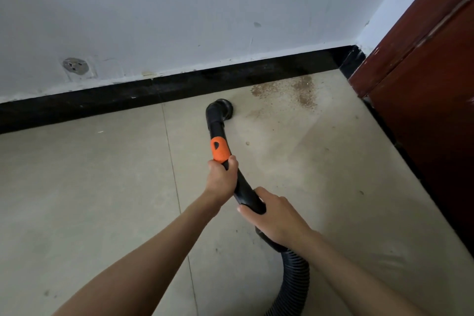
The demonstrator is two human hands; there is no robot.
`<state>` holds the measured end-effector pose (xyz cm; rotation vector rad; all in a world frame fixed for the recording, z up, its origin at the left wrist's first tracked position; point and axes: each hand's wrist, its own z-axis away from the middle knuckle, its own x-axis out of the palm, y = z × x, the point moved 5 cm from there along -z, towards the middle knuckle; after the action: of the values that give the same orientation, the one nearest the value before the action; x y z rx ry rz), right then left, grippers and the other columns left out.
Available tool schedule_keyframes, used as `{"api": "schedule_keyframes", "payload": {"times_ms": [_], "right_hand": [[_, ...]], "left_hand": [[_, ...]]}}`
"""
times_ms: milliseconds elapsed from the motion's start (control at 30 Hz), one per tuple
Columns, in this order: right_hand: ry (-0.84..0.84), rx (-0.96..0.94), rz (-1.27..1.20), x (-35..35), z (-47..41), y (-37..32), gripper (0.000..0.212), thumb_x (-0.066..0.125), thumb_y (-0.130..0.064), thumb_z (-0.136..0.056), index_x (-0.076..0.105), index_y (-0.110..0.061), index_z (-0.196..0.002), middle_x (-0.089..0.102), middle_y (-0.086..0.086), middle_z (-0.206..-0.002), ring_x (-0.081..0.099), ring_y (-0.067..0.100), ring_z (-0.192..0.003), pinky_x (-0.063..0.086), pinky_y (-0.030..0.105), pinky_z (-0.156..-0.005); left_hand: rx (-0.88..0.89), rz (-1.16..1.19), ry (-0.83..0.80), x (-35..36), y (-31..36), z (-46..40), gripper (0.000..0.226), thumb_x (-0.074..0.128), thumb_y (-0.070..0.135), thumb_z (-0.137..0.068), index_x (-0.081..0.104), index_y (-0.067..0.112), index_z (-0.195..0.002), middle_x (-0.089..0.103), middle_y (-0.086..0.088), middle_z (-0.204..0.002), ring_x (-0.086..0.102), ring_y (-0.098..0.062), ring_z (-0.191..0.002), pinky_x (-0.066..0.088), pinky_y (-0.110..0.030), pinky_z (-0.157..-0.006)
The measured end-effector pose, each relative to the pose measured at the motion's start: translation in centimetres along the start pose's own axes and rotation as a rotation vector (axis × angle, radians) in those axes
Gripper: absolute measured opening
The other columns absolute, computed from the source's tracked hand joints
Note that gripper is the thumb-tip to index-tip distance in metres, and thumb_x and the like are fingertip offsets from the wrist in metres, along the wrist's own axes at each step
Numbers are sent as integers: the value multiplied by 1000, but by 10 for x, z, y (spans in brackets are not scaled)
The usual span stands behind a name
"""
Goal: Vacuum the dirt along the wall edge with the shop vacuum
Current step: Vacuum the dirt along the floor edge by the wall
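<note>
Beige tiled floor [102, 200] underfoot, met a white wall [179, 7] along one black baseboard [128, 96]; one dark red door [423, 84] off beyond the right hand. Saw one round patched spot [76, 66] low on the wall, far out past the left hand.

Two hands on one black vacuum wand [216, 123]. Left hand [221, 178] forward, fingers wrapped round the wand just behind its one orange collar [219, 149]. Right hand [275, 215] nearer the body, fingers and thumb curled over the wand's rear end, right where one ribbed black hose [295, 277] joined and dropped away below that hand toward the frame's bottom.

Ahead of the left hand, wand bent at an elbow into one round nozzle [225, 105], lying near the baseboard, mouth turned toward the door side. Could not tell whether nozzle touched the floor.

Beyond and to the right of the nozzle, one patch of brown dirt [289, 91] scattered over the floor in the corner between baseboard and door, apart from the nozzle.
</note>
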<state>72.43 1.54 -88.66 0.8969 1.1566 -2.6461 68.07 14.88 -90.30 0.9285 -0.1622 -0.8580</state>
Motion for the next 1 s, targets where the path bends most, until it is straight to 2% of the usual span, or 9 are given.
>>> {"api": "schedule_keyframes", "payload": {"times_ms": [200,300,433,500,600,800,1000], "right_hand": [[8,66,-16,-1,22,30,27,51,-51,-91,45,-25,-89,61,1,-75,59,19,-67,42,27,-59],[71,80,-40,-8,22,35,27,51,-51,-91,42,-26,-84,59,0,-72,57,18,-64,40,28,-58],[178,109,-5,-17,23,37,29,48,-51,-93,40,-24,-85,55,-1,-67,53,17,-58,39,29,-55],[194,120,4,-21,20,38,30,48,-51,-93,41,-23,-87,55,-1,-67,54,18,-59,40,29,-55],[175,117,1,-24,17,36,29,49,-50,-93,39,-24,-84,55,-2,-68,52,16,-58,38,27,-54],[29,47,109,-5,21,21,36,48,-53,-93,45,-18,-102,57,1,-76,55,21,-67,39,30,-57],[-83,20,124,10,34,16,38,50,-55,-91,46,-19,-103,60,2,-82,59,22,-74,46,33,-66]], "left_hand": [[19,-74,-85,32,-9,17,31,37,37,-99,33,7,-108,46,-1,-84,48,-12,-73,42,-32,-71],[31,-118,-136,44,3,12,32,36,38,-100,31,8,-108,47,-2,-87,49,-14,-75,42,-31,-72],[24,-188,-233,61,16,2,40,36,41,-99,34,4,-115,50,-9,-95,50,-19,-77,41,-28,-61],[25,-206,-244,66,20,-1,45,36,41,-98,36,1,-119,50,-8,-92,49,-18,-72,40,-27,-58],[34,-198,-207,66,20,-3,42,36,40,-99,37,2,-116,49,-7,-90,49,-17,-71,40,-28,-60],[23,-96,-16,31,-7,11,36,39,39,-97,40,5,-110,50,-8,-90,50,-19,-76,41,-32,-69],[-35,17,44,12,-29,38,29,37,35,-99,36,7,-107,46,-5,-82,49,-14,-70,42,-24,-58]]}}
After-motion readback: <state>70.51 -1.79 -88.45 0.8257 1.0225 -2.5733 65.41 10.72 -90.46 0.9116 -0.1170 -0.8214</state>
